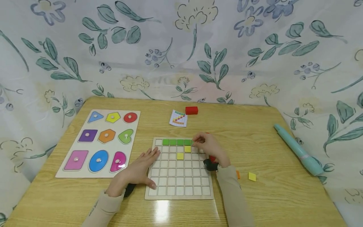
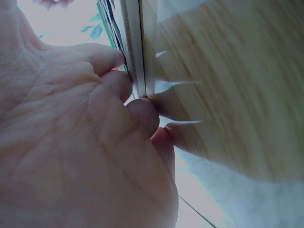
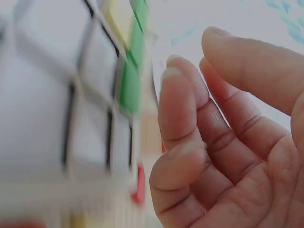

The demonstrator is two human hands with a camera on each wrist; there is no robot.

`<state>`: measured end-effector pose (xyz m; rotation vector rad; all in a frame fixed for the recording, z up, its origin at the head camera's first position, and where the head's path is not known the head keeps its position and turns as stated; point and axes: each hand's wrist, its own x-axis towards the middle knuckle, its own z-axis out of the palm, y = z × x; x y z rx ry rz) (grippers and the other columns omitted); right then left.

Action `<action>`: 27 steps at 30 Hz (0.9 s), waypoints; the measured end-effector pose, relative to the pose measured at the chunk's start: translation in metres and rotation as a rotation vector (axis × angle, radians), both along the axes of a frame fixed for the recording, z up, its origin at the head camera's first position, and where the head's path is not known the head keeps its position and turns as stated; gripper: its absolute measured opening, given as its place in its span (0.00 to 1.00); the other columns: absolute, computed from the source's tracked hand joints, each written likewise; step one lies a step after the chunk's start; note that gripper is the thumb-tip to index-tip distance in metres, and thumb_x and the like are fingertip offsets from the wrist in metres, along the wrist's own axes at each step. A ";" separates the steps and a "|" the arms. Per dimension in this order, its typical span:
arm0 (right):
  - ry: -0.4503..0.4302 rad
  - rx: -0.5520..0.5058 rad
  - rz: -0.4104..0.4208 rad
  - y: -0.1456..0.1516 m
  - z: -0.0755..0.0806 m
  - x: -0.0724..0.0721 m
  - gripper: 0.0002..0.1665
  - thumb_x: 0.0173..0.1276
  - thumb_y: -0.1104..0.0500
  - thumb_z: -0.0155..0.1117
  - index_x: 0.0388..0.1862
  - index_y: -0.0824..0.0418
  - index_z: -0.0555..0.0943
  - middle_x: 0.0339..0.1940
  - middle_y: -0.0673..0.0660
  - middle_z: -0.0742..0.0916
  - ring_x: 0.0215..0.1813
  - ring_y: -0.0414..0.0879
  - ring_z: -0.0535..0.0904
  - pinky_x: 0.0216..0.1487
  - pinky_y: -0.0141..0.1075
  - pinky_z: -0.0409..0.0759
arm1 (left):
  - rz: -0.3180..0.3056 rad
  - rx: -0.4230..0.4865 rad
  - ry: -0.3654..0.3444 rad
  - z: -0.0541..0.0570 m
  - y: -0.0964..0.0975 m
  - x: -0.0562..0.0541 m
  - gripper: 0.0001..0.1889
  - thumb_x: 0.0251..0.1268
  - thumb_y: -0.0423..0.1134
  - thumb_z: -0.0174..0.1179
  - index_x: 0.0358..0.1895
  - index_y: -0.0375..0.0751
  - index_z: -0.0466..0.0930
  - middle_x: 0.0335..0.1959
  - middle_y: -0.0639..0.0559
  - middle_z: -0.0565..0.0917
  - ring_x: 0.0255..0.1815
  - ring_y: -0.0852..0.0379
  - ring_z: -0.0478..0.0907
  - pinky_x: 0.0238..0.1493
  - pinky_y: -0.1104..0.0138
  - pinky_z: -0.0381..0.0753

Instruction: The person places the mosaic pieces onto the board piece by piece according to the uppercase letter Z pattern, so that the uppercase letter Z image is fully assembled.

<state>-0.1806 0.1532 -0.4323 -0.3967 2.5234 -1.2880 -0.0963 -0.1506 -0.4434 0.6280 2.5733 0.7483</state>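
Observation:
A square wooden grid board lies in front of me. Several green square tiles fill part of its far row, and two yellow tiles sit in cells nearer to me. My left hand rests along the board's left edge, fingers and thumb spread; the left wrist view shows its fingers against that edge. Over the far right corner is my right hand, beside the end of the green row. In the right wrist view its fingers are loosely bent, the thumb stands apart, and nothing is between them.
A small pattern card and a red block lie beyond the board. To the left is a shape puzzle board with knobbed pieces. A yellow tile and an orange piece lie right of my forearm; a teal long object lies farther right.

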 end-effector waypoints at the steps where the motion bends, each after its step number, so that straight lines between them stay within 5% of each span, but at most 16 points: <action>1: 0.007 -0.005 -0.027 0.007 0.000 -0.001 0.10 0.67 0.62 0.64 0.45 0.64 0.80 0.40 0.59 0.85 0.41 0.46 0.79 0.41 0.31 0.77 | 0.000 -0.003 0.002 0.000 0.000 0.000 0.66 0.34 0.55 0.78 0.76 0.33 0.46 0.79 0.36 0.46 0.79 0.34 0.39 0.77 0.41 0.41; 12: 0.040 0.033 -0.170 0.070 -0.010 0.007 0.17 0.68 0.62 0.63 0.53 0.68 0.79 0.46 0.64 0.86 0.47 0.54 0.82 0.44 0.32 0.81 | 0.006 0.006 -0.003 0.004 0.001 0.001 0.65 0.35 0.55 0.78 0.76 0.32 0.47 0.79 0.35 0.46 0.79 0.33 0.39 0.77 0.40 0.41; 19: 0.044 0.033 -0.140 0.068 -0.014 0.010 0.23 0.63 0.66 0.67 0.57 0.69 0.76 0.48 0.65 0.86 0.48 0.55 0.83 0.48 0.39 0.83 | 0.002 0.016 -0.001 0.004 0.002 0.002 0.66 0.35 0.54 0.78 0.76 0.31 0.47 0.78 0.34 0.46 0.79 0.32 0.40 0.76 0.39 0.41; 27: 0.031 0.140 -0.120 0.059 -0.013 0.012 0.18 0.63 0.68 0.65 0.53 0.67 0.80 0.47 0.63 0.85 0.42 0.48 0.77 0.44 0.34 0.77 | 0.001 0.001 0.001 0.000 0.002 0.001 0.66 0.35 0.56 0.77 0.77 0.33 0.46 0.79 0.36 0.46 0.79 0.34 0.39 0.77 0.41 0.40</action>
